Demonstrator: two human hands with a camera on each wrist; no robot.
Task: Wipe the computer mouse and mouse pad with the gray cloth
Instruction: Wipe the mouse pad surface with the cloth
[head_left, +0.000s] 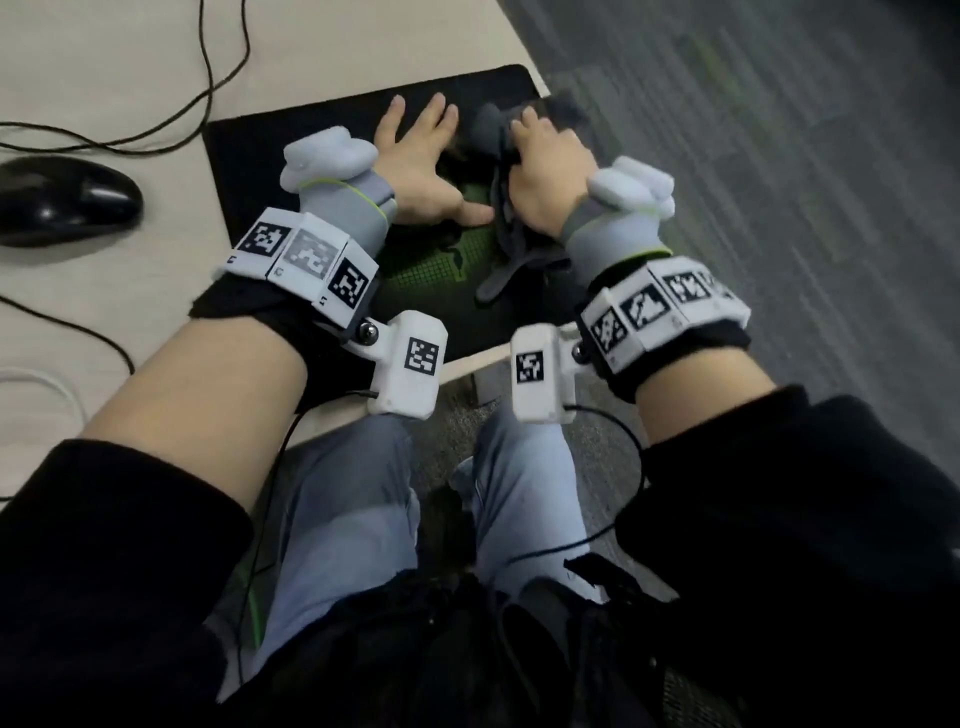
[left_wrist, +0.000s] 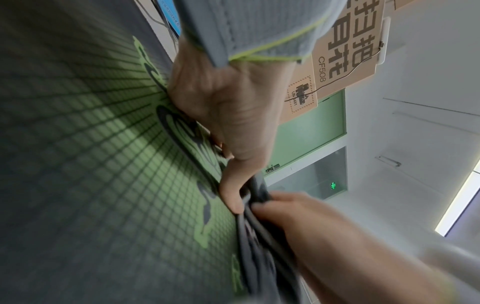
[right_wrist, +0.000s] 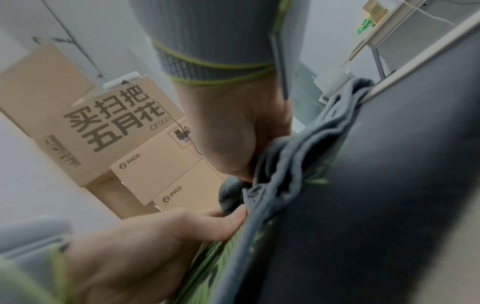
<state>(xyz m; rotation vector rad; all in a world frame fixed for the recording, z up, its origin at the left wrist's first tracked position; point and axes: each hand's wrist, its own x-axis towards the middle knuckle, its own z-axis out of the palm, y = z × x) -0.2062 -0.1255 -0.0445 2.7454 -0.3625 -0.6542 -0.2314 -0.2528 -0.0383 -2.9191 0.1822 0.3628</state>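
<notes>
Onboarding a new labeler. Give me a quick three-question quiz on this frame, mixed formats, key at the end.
1. True or false: the computer mouse sits on the mouse pad.
2. Which hand grips the gray cloth? A) left hand B) right hand C) neither
3. Fill in: the left hand lies ____ on the pad, fingers spread.

Key: 1. False, it rests on the desk, left of the pad. 2. B, the right hand. 3. Flat.

Beige desk (head_left: 363, 41) carries black mouse pad (head_left: 249, 150), black mouse (head_left: 62, 200) beside it, dark cables (head_left: 208, 78)
</notes>
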